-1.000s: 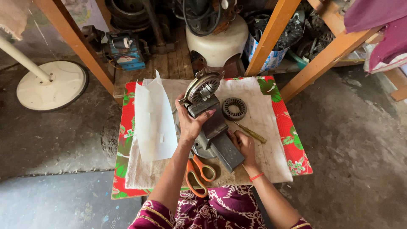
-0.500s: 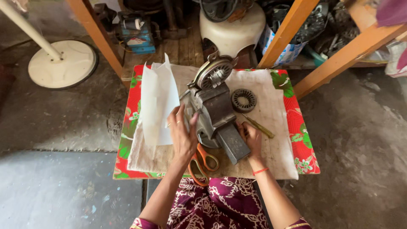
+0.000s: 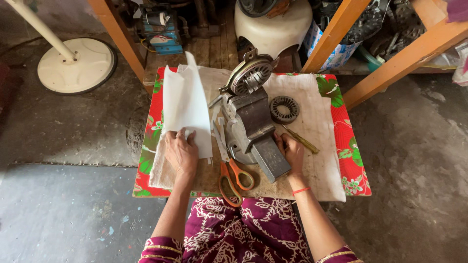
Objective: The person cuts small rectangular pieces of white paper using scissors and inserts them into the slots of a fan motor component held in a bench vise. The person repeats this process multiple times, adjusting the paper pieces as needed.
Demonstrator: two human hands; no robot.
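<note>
While the right hand is kept against the grey metal hand-operated machine, fingers curled loosely on its lower block, the left hand is now laid flat and spread on the lower edge of the folded white paper sheet. A second ago the left hand was seen raised at the machine's round head; half a second ago it was lower, beside the body. The grip on the machine has thus been given up on that side and attention is judged to have passed to the paper, which is pressed down at its near end while its far end stands up off the cloth.

The machine is set at the middle of the small table with the red flowered cover. Orange-handled scissors lie just beside its near end, between the two forearms. A dark ring-shaped toothed metal core and a yellow-handled screwdriver are noted to the right, untouched.
</note>
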